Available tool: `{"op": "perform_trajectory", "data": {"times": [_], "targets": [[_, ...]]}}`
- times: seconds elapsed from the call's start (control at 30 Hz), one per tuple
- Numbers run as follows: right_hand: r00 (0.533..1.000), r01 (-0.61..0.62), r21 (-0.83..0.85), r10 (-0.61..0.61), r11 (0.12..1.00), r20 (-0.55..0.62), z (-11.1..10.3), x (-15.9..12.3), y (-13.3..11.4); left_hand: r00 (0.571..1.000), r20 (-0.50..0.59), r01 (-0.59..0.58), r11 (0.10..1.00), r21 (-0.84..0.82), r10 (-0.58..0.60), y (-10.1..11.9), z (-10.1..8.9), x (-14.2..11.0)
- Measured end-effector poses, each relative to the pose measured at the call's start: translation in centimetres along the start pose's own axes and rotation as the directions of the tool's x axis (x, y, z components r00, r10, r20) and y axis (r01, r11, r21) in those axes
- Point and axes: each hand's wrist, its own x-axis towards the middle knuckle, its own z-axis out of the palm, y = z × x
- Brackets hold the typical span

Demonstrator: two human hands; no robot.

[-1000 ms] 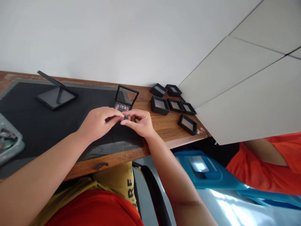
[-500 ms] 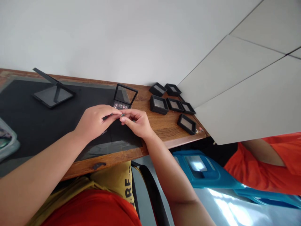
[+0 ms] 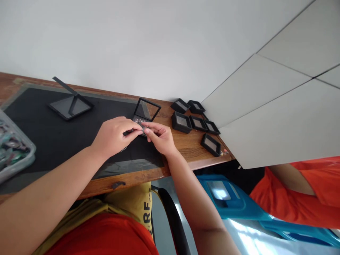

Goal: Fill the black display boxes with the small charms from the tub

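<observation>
My left hand point(image 3: 114, 136) and my right hand point(image 3: 160, 137) meet fingertip to fingertip over a small black case. Both are closed in a pinch around something tiny and shiny, too small to name. The case's framed lid point(image 3: 159, 112) stands raised behind my fingers. Small shiny pieces point(image 3: 138, 120) lie in rows in its base, which my fingers partly hide. Under the case is a black mat point(image 3: 111, 106) on a wooden table.
Left of my hands a larger black case point(image 3: 70, 107) lies with its lid up. A clear plastic box point(image 3: 32, 150) of small wrapped pieces stands at the left edge. Several black framed boxes point(image 3: 182, 121) sit at the right. Beyond the panel is a person's orange sleeve point(image 3: 318, 180).
My pinched fingertips have come over the pieces in the small case. The view has shifted left, showing more of the clear box. A greenish bit seen earlier at my fingers no longer shows.
</observation>
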Motion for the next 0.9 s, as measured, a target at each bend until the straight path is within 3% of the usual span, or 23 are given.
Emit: {"op": "perform_trajectory", "data": {"times": [0.1,0.2,0.37,0.47,0.67,0.77,0.9], "targets": [[0.997,0.003,-0.189,-0.017,0.982,-0.074,-0.4,1.0,-0.5,0.988,0.016,0.153,0.988,0.017,-0.153,0.1,-0.4,0.2],[1.0,-0.004,-0.437,-0.007,0.9,-0.022,-0.4,2.2,-1.4,0.956,0.024,0.293,0.956,-0.002,-0.293,0.0,-0.8,0.4],[0.999,-0.028,-0.673,0.052,0.739,0.016,0.4,2.9,-2.2,0.931,0.002,0.364,0.929,-0.06,-0.365,-0.3,-1.1,0.4],[0.998,-0.052,-0.714,0.064,0.698,-0.01,0.7,2.7,-2.1,0.93,-0.001,0.366,0.926,-0.089,-0.368,-0.5,-1.3,0.5],[0.996,-0.066,-0.714,0.091,0.697,-0.003,0.7,2.2,-1.9,0.916,0.021,0.399,0.907,-0.133,-0.399,-0.6,-1.3,0.5],[0.995,-0.083,-0.722,0.098,0.687,-0.021,0.4,2.1,-1.8,0.939,0.034,0.344,0.936,-0.07,-0.343,-0.5,-1.4,0.5],[0.996,-0.073,-0.64,0.087,0.765,-0.01,0.0,2.2,-1.0,0.96,0.08,0.269,0.963,-0.021,-0.267,-0.3,-1.4,0.5]]}}
